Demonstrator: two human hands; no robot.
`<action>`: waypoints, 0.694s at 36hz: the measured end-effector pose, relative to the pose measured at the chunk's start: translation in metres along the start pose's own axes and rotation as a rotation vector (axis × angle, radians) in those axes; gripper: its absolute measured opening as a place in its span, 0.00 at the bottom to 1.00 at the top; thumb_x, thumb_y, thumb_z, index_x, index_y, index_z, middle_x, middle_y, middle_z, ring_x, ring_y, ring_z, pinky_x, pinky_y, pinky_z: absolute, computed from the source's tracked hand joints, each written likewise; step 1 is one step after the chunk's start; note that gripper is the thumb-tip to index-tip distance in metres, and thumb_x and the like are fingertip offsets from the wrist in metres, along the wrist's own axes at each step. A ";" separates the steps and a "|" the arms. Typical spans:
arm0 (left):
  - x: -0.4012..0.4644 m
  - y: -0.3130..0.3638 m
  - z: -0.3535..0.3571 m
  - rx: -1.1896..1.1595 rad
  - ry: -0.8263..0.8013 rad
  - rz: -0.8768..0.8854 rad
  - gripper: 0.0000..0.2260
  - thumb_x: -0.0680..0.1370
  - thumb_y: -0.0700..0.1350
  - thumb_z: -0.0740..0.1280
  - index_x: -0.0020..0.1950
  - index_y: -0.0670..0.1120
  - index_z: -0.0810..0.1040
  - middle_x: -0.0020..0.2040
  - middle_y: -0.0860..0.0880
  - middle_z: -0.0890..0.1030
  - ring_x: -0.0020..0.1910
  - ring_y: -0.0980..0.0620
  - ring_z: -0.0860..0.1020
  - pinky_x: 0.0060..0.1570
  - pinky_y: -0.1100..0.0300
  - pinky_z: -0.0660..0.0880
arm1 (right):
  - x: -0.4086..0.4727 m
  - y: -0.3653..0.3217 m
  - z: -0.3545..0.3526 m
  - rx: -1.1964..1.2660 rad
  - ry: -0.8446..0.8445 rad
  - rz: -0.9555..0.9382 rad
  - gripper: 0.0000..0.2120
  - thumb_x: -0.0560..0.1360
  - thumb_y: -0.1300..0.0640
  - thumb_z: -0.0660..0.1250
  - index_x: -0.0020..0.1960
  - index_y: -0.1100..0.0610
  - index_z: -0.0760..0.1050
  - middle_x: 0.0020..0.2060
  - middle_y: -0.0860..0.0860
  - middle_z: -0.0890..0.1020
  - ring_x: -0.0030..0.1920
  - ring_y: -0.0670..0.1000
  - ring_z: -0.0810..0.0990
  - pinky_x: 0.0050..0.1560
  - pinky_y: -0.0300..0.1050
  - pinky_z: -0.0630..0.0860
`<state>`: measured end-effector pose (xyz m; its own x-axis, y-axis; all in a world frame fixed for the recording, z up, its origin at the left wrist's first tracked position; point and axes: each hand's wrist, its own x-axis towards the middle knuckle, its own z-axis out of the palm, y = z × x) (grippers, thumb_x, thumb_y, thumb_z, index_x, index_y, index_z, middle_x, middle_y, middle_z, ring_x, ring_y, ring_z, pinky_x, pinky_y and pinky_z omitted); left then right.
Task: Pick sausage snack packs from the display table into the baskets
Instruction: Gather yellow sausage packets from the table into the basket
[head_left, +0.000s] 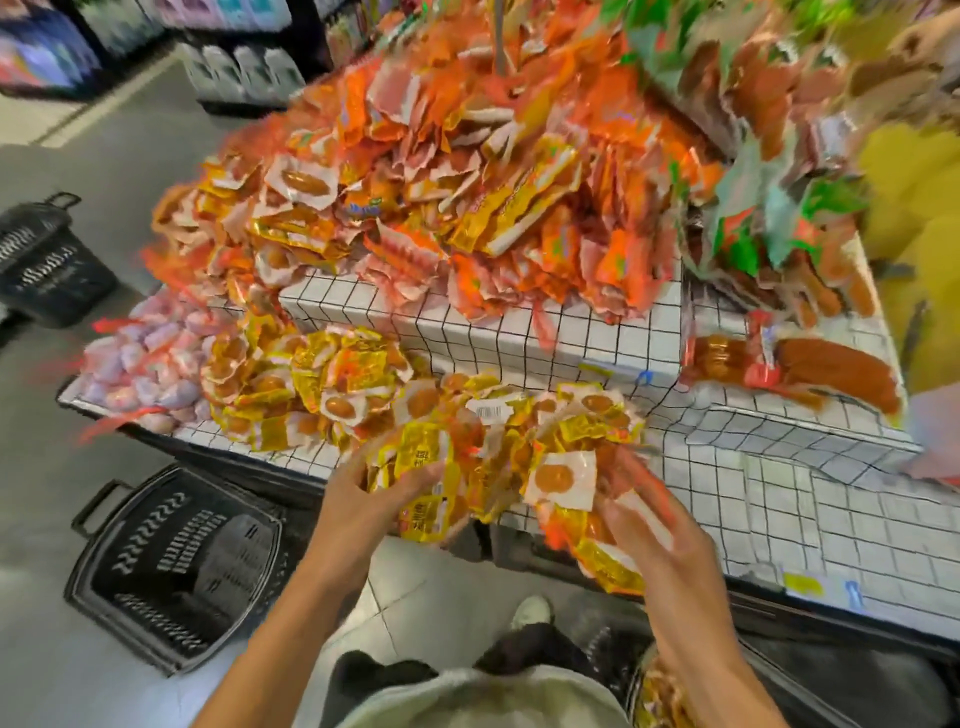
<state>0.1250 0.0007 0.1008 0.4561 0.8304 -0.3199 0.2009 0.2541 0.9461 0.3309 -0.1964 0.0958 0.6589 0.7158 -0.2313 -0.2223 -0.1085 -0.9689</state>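
Green snack packs (748, 244) piled at far right of the upper tier, w/ brown contents showing through. Pale pink/lilac packs (140, 364) heaped at the lower tier's left end, edges blurred. Grey floor (130, 156) to the left; beyond it dark store shelves (244, 67) w/ white bottles in a row & purple-blue goods further left, too blurred to read. Thin pole (500, 31) rises from the top of the heap. Light shoe (531, 613) on white floor tiles below, dark trouser leg beside it
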 end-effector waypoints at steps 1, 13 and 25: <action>0.010 0.007 0.008 0.017 -0.004 0.016 0.27 0.65 0.60 0.81 0.63 0.57 0.81 0.57 0.50 0.86 0.56 0.48 0.85 0.55 0.48 0.82 | 0.007 -0.003 -0.004 -0.001 -0.002 -0.006 0.22 0.77 0.53 0.72 0.67 0.36 0.77 0.64 0.38 0.81 0.64 0.38 0.79 0.51 0.28 0.77; 0.131 0.005 0.055 0.260 0.025 0.021 0.36 0.72 0.54 0.79 0.76 0.56 0.68 0.70 0.57 0.73 0.71 0.52 0.70 0.63 0.56 0.75 | 0.056 -0.003 -0.021 0.007 0.077 0.017 0.23 0.75 0.52 0.74 0.68 0.37 0.76 0.65 0.40 0.81 0.67 0.42 0.78 0.67 0.55 0.76; 0.156 -0.036 0.032 0.895 0.078 0.430 0.26 0.80 0.50 0.70 0.77 0.50 0.68 0.80 0.49 0.62 0.77 0.45 0.63 0.64 0.43 0.76 | 0.084 0.012 0.002 -0.007 0.111 0.023 0.22 0.76 0.53 0.73 0.68 0.39 0.77 0.64 0.43 0.82 0.66 0.44 0.79 0.63 0.50 0.79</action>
<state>0.2167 0.1057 0.0156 0.5916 0.8027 0.0756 0.6267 -0.5168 0.5833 0.3823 -0.1357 0.0648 0.7294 0.6321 -0.2616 -0.2335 -0.1294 -0.9637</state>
